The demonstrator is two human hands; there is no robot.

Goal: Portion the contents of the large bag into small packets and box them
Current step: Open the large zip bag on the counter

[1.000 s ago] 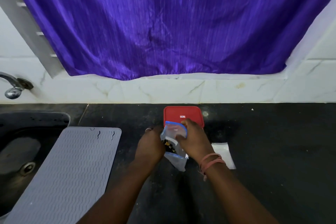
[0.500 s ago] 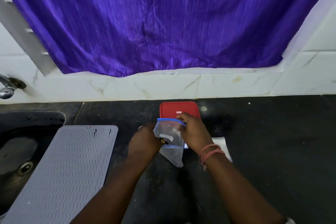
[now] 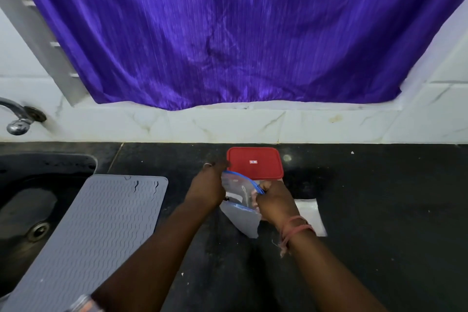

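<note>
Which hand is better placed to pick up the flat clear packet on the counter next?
Right. The right hand is beside the clear packet, though it pinches the blue-zip bag. The left hand grips the bag's far side.

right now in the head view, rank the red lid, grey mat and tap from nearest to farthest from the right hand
From the right hand:
1. red lid, just behind it.
2. grey mat, off to the left by the sink.
3. tap, far left on the wall.

Clear plastic bag [image 3: 240,191]; glossy red plastic lid [image 3: 254,162]; satiny curtain [image 3: 215,33]
</note>
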